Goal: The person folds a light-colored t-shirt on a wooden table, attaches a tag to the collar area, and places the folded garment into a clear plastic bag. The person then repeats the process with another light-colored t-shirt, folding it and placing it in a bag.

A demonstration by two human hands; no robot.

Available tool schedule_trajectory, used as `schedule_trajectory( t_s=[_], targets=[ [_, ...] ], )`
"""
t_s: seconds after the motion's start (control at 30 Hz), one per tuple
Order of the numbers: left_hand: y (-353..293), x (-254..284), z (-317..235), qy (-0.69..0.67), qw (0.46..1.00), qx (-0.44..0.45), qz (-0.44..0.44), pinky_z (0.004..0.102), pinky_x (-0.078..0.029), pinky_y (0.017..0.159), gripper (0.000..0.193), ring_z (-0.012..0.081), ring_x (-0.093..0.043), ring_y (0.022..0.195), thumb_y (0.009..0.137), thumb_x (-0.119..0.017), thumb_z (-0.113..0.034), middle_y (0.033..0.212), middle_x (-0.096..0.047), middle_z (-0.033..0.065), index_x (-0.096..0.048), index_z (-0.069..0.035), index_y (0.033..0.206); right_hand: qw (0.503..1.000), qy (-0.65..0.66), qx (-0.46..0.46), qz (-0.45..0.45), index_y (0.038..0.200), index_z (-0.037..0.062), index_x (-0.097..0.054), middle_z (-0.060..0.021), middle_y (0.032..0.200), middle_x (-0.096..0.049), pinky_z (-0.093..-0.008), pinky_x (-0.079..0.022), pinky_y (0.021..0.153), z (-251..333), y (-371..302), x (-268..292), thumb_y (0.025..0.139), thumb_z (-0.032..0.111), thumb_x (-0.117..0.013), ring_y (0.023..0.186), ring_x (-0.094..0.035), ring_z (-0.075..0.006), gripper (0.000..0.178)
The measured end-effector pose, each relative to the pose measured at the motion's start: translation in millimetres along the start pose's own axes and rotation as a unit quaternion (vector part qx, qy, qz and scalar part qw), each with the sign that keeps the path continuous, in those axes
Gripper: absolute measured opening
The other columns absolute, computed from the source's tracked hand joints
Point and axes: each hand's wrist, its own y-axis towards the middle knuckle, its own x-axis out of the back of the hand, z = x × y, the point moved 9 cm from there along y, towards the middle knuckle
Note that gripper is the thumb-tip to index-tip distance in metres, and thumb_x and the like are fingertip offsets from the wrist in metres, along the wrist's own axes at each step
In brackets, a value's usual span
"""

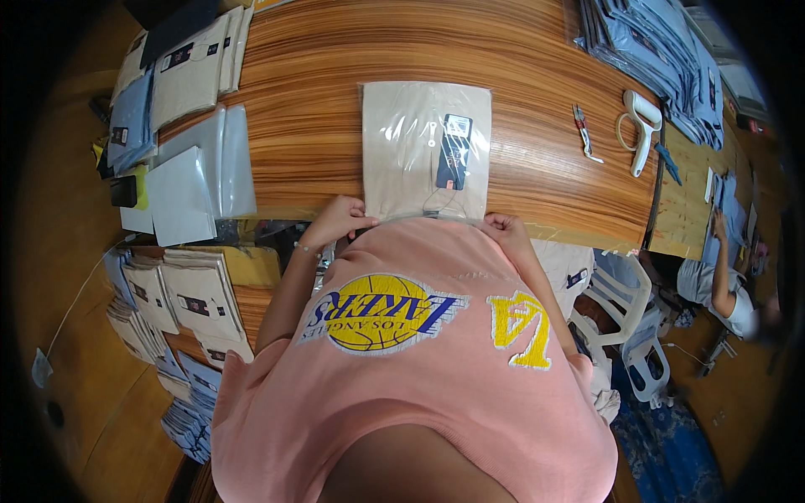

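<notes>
A folded beige garment [397,159] in a clear plastic bag lies flat in front of me at the near edge of the wooden table. A dark hang tag [451,168] with a white label shows through the film, its thin string looping toward me. My left hand [340,220] is closed, pinching the bag's near left corner between thumb and fingers. At the near right corner, my right hand [508,230] is also closed on the plastic with curled fingers. My shirt front hides part of the bag's near edge.
To the left are clear plastic sleeves [239,159], white sheets [178,197] and bagged beige garments [189,80]. On the right lie red-handled snips [581,126], a white lint roller [642,126] and stacked blue bagged garments [646,63]. Another person [713,285] works beyond a white plastic chair [616,293].
</notes>
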Motion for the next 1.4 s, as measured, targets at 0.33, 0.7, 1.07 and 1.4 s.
schedule_trajectory(
  t_s=[0.33,0.7,1.07,1.4],
  targets=[
    [12.6,44.5,-96.6,0.128,0.958,-0.131,-0.222,0.0339,-0.047,0.079,0.056,0.0230,-0.058,0.097,0.077,-0.066,-0.007,0.112,-0.058,0.0143,-0.044,-0.004,0.129,0.992,-0.047,0.108,-0.036,0.070,0.0045,-0.061,0.0028,0.063,-0.054,-0.0218,-0.034,0.049,68.7,76.0,10.7,0.077,0.012,-0.070,0.053,-0.042,-0.0041,0.013],
    [-20.7,-8.2,-165.5,0.480,0.761,-0.331,-0.285,0.0612,-0.010,0.107,0.085,0.0363,-0.009,0.139,0.069,-0.073,-0.025,0.151,-0.015,0.0138,-0.032,-0.018,0.142,0.995,0.087,0.050,0.024,0.098,0.0034,-0.051,-0.0100,0.079,-0.065,-0.0219,-0.053,0.050,96.4,93.4,-15.9,0.083,0.013,-0.068,0.063,-0.065,-0.0159,0.025],
    [2.9,9.9,-180.3,0.138,0.797,-0.430,-0.401,0.0437,-0.037,0.100,0.062,0.0295,-0.044,0.123,0.075,-0.068,-0.013,0.132,-0.048,0.0149,-0.044,-0.004,0.131,0.961,0.060,0.219,0.156,0.126,-0.0009,-0.039,-0.0088,0.093,-0.062,-0.0236,-0.049,0.057,207.0,1.4,-72.0,0.084,0.011,-0.065,0.067,-0.061,-0.0127,0.051],
    [110.2,-34.8,-134.2,-0.651,0.722,-0.201,-0.122,0.0417,-0.039,0.099,0.046,0.0264,-0.047,0.118,0.092,-0.053,-0.024,0.129,-0.048,0.0137,-0.040,0.000,0.129,0.988,0.120,0.099,0.020,0.123,0.0000,-0.046,-0.0110,0.101,-0.060,-0.0274,-0.052,0.064,148.8,111.6,-32.0,0.088,0.017,-0.061,0.085,-0.059,-0.0146,0.041]
  ],
)
